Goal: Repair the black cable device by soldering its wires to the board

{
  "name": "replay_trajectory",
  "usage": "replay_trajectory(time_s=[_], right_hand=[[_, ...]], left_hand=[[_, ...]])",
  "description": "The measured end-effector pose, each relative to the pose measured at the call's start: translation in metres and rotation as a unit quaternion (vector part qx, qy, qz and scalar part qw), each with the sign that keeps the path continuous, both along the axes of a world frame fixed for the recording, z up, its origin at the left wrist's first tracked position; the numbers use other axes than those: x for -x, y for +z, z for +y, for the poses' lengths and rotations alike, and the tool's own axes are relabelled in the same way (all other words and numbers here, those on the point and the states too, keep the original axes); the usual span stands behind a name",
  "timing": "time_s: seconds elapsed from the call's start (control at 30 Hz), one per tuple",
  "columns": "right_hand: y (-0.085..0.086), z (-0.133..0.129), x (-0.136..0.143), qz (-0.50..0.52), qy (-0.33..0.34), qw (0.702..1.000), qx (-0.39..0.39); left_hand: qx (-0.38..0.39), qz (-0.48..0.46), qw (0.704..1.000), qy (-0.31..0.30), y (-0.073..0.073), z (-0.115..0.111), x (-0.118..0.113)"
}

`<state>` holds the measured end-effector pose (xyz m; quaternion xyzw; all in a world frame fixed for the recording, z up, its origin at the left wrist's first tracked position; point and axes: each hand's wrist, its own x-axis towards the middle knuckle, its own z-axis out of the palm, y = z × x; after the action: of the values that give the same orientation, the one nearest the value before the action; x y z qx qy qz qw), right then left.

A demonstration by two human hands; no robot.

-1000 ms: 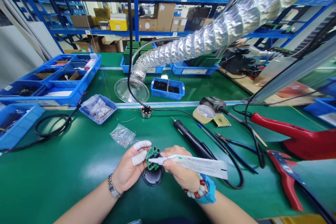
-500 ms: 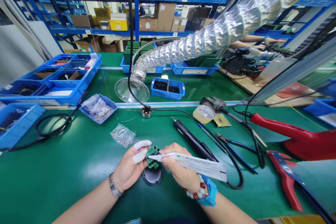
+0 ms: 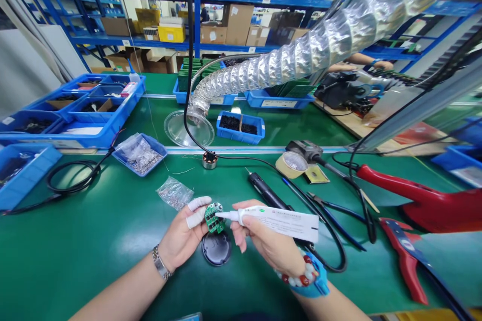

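Between white-covered fingertips, my left hand (image 3: 185, 235) holds a small green circuit board (image 3: 215, 218) by its left edge. A white tube (image 3: 282, 221) with a pointed nozzle is in my right hand (image 3: 269, 243), its tip at the face of the board. Just below the board, a round black cover (image 3: 216, 249) lies on the green table. A clear plastic bag of small parts (image 3: 175, 192) rests up and left of my left hand. Beyond my right hand lies a black electric screwdriver (image 3: 269, 191).
Behind are a round copper-wound part (image 3: 210, 160), a blue tray of screws (image 3: 141, 154), a blue bin of black parts (image 3: 241, 127) and a silver duct (image 3: 263, 67). Pliers (image 3: 339, 205), a red-handled tool (image 3: 408, 261) and a solder tin (image 3: 292, 163) lie right. A person's hand shows at back right.
The board is turned more face-up and sits slightly left. My right hand has moved right and its grip on the tube has shifted back, showing more of the nozzle. The person's arm behind has shifted.
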<state>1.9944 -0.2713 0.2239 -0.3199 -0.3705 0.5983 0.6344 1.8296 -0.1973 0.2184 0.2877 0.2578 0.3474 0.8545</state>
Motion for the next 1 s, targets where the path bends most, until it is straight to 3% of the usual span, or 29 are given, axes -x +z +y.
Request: replay_trajectory(time_s=[0.2, 0.37, 0.6, 1.0], right_hand=[[-0.011, -0.006, 0.008, 0.001, -0.007, 1.0, -0.003], [-0.011, -0.006, 0.011, -0.016, -0.037, 0.999, -0.021], [-0.014, -0.01, 0.011, -0.02, -0.011, 0.999, -0.032], [-0.017, -0.01, 0.015, -0.007, -0.025, 0.998, -0.053]], left_hand=[[0.006, 0.008, 1.0, -0.006, 0.002, -0.003, -0.001], [0.008, 0.008, 1.0, -0.015, 0.002, -0.006, -0.002], [0.009, 0.007, 1.0, -0.023, 0.005, -0.008, -0.002], [0.007, 0.009, 1.0, -0.027, 0.007, -0.009, -0.002]])
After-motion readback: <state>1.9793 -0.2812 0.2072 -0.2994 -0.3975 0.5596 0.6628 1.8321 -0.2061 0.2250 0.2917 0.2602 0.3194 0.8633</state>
